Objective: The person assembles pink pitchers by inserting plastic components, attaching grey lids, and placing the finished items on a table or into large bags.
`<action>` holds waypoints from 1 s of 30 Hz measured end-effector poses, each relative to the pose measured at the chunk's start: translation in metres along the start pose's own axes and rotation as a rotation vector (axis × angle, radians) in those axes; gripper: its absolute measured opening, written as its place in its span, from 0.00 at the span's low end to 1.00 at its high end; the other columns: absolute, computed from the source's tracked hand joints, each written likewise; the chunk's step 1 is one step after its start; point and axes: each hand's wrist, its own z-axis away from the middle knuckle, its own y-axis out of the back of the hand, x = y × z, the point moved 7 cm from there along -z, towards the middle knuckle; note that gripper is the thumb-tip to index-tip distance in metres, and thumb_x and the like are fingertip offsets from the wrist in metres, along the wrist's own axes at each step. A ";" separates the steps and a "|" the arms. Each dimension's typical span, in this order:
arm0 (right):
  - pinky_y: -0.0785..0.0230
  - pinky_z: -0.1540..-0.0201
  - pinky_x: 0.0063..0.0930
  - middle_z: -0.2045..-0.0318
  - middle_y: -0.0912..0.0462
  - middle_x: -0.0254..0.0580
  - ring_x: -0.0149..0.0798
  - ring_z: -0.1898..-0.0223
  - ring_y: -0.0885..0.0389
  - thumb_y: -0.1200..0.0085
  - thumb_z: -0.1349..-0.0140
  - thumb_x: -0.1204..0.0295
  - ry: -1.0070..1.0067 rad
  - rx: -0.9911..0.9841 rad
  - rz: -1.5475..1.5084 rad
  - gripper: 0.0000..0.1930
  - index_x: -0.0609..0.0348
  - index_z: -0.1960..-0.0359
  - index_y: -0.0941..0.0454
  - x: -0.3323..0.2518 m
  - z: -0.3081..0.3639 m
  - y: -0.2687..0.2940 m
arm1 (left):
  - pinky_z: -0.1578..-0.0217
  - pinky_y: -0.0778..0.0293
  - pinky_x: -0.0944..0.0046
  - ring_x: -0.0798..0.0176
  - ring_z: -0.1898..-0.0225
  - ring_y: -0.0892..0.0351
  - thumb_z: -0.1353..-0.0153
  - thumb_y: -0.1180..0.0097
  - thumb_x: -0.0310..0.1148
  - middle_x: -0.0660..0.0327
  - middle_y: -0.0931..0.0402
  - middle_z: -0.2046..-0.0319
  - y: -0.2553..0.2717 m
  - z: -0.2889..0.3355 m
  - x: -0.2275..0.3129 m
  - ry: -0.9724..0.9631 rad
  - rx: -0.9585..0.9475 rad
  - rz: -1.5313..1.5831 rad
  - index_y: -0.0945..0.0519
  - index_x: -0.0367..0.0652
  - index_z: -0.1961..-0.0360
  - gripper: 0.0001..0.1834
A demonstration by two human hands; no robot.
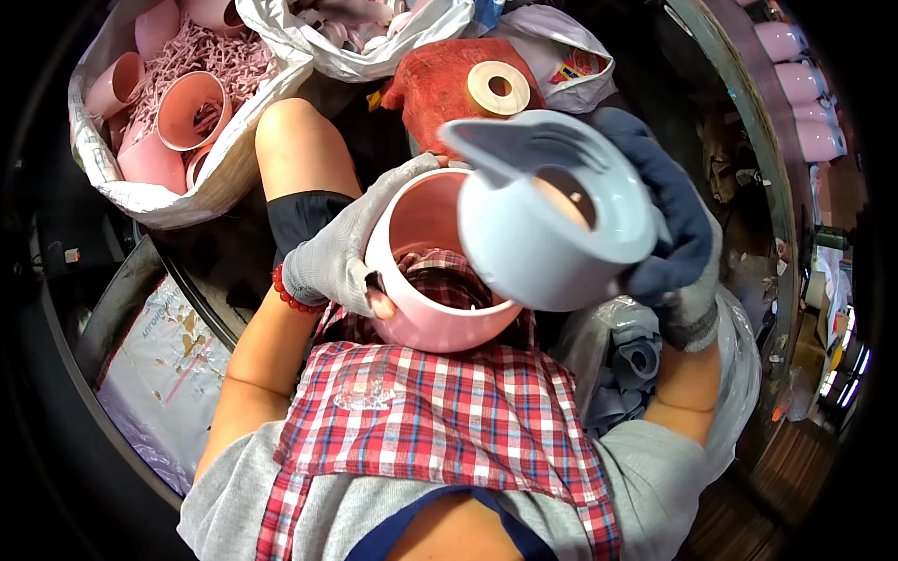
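Note:
My left hand [341,248], in a light grey glove with bare fingertips showing, grips the left side of a pink plastic shell [449,327]. The shell is a round hollow body; my checked apron shows through its opening. Against its upper right side, overlapping the rim, is a pale blue-grey spouted jug top [552,257], tilted and slightly blurred, its spout pointing left. My right hand [678,229], in a navy and grey glove, is closed round the right side of this top. I cannot tell whether the two parts touch.
At the upper left, a white woven sack [192,210] holds pink shells and pink shreds. A cream ring [482,89] lies on a red bag [426,98] ahead. Blue-grey parts [636,360] fill a see-through bag by my right arm. Pink shells [800,82] line the far right, beyond a curved edge.

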 end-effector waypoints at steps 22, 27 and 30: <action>0.43 0.37 0.33 0.39 0.32 0.47 0.40 0.38 0.34 0.28 0.78 0.46 -0.093 -0.233 0.285 0.62 0.70 0.38 0.38 0.023 -0.023 -0.036 | 0.37 0.47 0.57 0.58 0.36 0.43 0.69 0.24 0.53 0.53 0.42 0.37 0.007 0.007 -0.023 0.081 -0.009 0.026 0.46 0.34 0.35 0.64; 0.41 0.39 0.31 0.44 0.27 0.48 0.37 0.42 0.30 0.26 0.66 0.58 0.078 -0.314 0.348 0.52 0.70 0.38 0.39 0.031 -0.022 -0.038 | 0.37 0.47 0.58 0.59 0.36 0.43 0.69 0.23 0.52 0.54 0.41 0.38 0.006 0.008 -0.036 0.092 -0.009 0.118 0.47 0.34 0.34 0.64; 0.39 0.40 0.30 0.47 0.24 0.49 0.36 0.45 0.28 0.26 0.61 0.63 0.105 -0.302 0.295 0.48 0.70 0.38 0.39 0.037 -0.018 -0.040 | 0.37 0.47 0.59 0.60 0.36 0.43 0.68 0.23 0.52 0.54 0.41 0.38 0.008 0.008 -0.042 0.090 -0.001 0.128 0.47 0.34 0.34 0.64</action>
